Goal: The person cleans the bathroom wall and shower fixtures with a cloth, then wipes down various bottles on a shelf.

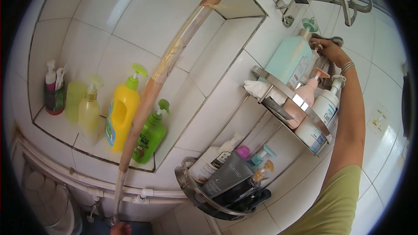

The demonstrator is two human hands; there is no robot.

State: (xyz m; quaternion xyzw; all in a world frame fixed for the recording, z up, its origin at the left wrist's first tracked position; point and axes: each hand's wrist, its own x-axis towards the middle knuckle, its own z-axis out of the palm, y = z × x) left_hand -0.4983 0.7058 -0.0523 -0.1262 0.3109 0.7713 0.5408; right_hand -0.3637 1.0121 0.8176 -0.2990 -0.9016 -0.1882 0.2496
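Observation:
My right hand [327, 48] reaches up behind the bottles on the upper corner shelf, its fingers closed on a crumpled grey-brown cloth [324, 66] against the tiled wall. Beside it stand a large pale-green pump bottle [286, 58], a pink pump bottle [303, 98] and a white pump bottle [320, 115]. Only a small part of my left hand [120, 228] shows at the lower edge, by the bottom of a long wooden pole [148, 100] wrapped in clear tape. Most of its fingers are cut off, so its grip is hidden.
On the lower metal shelf [185, 187] are a grey tube [228, 174] and several bottles. A tiled niche holds a yellow jug-shaped bottle [123, 113], a green pump bottle [150, 135] and other containers. A metal rack [344, 0] juts out above; pipes [74, 176] run low along the wall.

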